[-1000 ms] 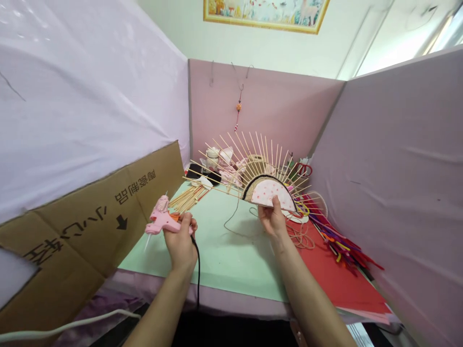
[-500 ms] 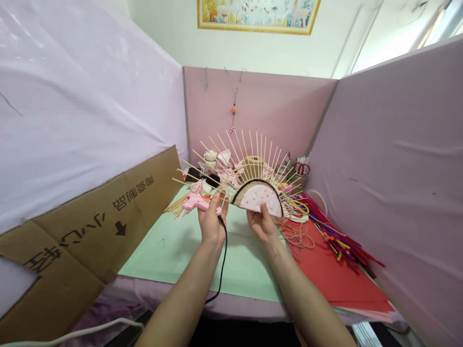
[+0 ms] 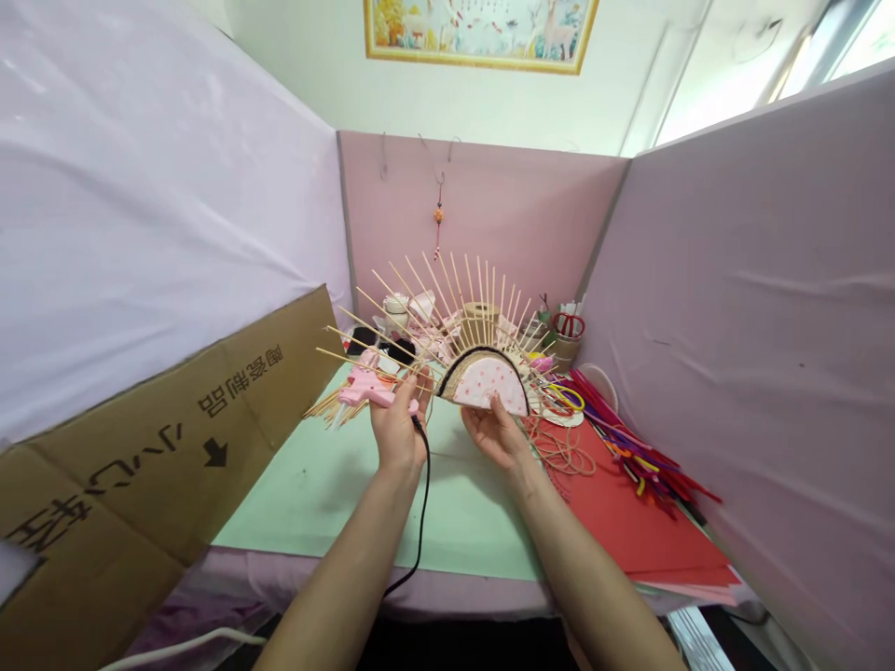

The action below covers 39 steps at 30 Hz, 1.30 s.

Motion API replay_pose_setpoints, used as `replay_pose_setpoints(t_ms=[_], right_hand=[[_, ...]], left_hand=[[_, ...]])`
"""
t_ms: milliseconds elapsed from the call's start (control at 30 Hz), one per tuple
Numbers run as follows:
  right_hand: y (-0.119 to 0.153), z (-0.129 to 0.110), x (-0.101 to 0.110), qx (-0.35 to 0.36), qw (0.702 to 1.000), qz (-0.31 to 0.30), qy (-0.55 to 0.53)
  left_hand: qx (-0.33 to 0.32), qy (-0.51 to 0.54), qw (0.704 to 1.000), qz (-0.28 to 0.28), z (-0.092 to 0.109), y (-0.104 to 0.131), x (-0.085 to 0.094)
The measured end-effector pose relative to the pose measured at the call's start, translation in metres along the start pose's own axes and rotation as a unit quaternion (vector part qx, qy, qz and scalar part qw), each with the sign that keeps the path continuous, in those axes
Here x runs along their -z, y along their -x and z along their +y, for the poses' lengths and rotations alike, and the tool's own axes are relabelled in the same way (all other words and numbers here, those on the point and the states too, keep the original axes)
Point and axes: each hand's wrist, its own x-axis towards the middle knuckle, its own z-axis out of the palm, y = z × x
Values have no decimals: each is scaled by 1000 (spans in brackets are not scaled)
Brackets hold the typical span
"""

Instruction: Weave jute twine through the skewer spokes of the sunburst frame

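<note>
My right hand [image 3: 495,431] grips the lower edge of a half-round piece [image 3: 491,384] with pink dotted fabric, a black rim and thin wooden sticks fanning out from its curve. The piece is held upright above the table. My left hand [image 3: 402,424] is closed round the handle of a pink glue gun [image 3: 368,387], whose nozzle points down and left. A black cord hangs from the handle. The left fingertips are near the lower left sticks; whether they touch them is not clear.
Loose sticks [image 3: 323,406] lie left on the green sheet [image 3: 314,494]. At right are twine [image 3: 559,452], red sheets [image 3: 622,522] and colourful pipe cleaners [image 3: 647,457]. Behind stand a twine roll [image 3: 479,321] and red-handled scissors [image 3: 569,324]. Cardboard [image 3: 168,447] leans at left.
The whole view has shifted, so the scene sits a little further left. Both hands keep their hold on the glue gun and the half-round piece, with little other change.
</note>
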Motion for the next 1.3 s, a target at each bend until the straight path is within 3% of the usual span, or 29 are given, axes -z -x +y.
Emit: replay_pose_setpoints(t_ms=[200, 300, 400, 567, 800, 1000, 1300], right_hand=[[-13, -3, -38, 21, 999, -20, -32], [-24, 5, -57, 23, 997, -55, -45], [-35, 18, -66, 16, 997, -53, -60], [-45, 33, -57, 32, 995, -19, -89], [-43, 30, -43, 44, 995, -11, -84], [-42, 32, -38, 52, 997, -24, -57], [-39, 34, -36, 55, 997, -45, -32]], left_hand=[[-41, -3, 998, -42, 27, 1, -22], [-79, -12, 995, -61, 46, 0, -31], [-98, -22, 993, -64, 56, -4, -33], [-98, -40, 993, -44, 47, -11, -24], [-92, -14, 995, -21, 29, -6, -14], [-109, 16, 994, 16, 34, -2, -16], [-65, 25, 996, 57, 38, -7, -14]])
